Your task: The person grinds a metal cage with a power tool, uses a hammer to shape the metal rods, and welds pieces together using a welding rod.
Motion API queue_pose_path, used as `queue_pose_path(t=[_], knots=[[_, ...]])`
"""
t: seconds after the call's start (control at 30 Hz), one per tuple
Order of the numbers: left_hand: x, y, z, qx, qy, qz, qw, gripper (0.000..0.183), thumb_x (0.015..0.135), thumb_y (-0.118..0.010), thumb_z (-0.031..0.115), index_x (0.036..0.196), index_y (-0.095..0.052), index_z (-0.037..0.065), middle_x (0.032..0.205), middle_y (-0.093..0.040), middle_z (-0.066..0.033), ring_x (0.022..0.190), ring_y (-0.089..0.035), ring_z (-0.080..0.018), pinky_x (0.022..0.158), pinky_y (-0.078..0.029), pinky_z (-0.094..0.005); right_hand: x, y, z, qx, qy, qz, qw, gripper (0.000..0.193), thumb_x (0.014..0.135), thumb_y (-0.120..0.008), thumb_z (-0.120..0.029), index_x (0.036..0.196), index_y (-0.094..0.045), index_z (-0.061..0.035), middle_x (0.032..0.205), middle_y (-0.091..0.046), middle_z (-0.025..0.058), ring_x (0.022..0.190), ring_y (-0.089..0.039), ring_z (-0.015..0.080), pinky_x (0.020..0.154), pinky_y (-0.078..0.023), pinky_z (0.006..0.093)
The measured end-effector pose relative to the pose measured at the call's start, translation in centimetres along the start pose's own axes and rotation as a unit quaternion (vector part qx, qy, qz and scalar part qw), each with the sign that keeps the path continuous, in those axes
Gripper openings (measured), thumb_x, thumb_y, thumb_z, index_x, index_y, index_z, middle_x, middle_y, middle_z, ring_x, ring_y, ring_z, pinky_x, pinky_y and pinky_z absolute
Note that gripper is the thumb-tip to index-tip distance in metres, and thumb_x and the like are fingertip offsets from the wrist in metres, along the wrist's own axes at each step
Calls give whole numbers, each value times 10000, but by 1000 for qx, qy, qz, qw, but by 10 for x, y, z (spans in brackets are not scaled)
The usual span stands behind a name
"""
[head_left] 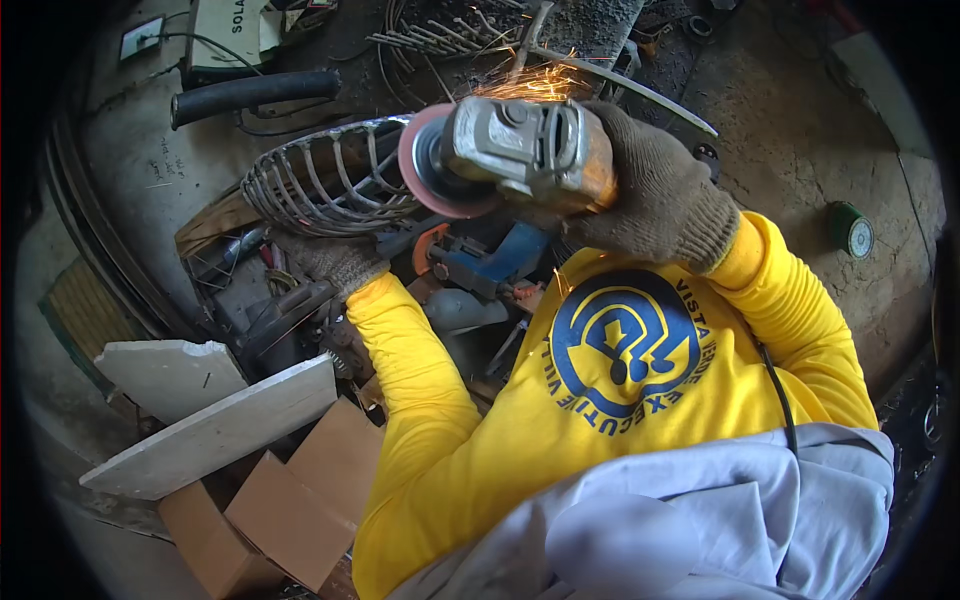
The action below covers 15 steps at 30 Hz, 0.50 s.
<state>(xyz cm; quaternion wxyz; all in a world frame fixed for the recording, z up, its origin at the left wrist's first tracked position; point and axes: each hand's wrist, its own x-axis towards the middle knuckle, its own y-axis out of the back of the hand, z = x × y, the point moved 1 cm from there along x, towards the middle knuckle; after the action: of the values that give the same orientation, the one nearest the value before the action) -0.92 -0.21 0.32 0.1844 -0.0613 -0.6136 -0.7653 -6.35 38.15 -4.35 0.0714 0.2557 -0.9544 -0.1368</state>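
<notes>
I observe the right hand, gloved in brown knit, clenched around the body of an angle grinder, which extends to that hand's left. Its pinkish disc is on the side toward the left hand. An open metal frame of curved bars lies just beyond the left hand; from my viewpoint the disc overlaps its right end, and I cannot confirm contact. Sparks show beyond the grinder, ahead of the right hand. The left hand, likewise gloved, is at the frame's near side; it is partly hidden, and I cannot tell whether it grasps the frame or rests against it.

A black pipe lies farther out than the left hand. A curved metal strip lies beyond the right hand. A blue and orange tool sits between the hands, on the near side. White boards and a cardboard box are nearer than the left hand. A green can is well apart, right of the right hand.
</notes>
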Motion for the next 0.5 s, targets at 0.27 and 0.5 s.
queue_pose_path(t=[0.27, 0.5], knots=[[4, -10, 42, -650, 203, 16, 732, 655, 1063, -254, 528, 1588, -260, 135, 1649, -276, -105, 1523, -246, -294, 1256, -159, -494, -9, 1, 5, -18, 23, 32, 999, 877, 655, -909, -343, 1381, -510, -54, 1194, -682, 200, 1092, -681, 367, 957, -549, 435], [-1, -12, 18, -635, 204, 3, 746, 651, 1056, -286, 536, 1563, -294, 127, 1616, -324, -111, 1488, -298, -301, 1239, -196, -500, -27, 11, 0, -45, -72, -73, 994, 894, 644, -909, -354, 1379, -502, -51, 1189, -682, 208, 1099, -676, 378, 968, -543, 446]])
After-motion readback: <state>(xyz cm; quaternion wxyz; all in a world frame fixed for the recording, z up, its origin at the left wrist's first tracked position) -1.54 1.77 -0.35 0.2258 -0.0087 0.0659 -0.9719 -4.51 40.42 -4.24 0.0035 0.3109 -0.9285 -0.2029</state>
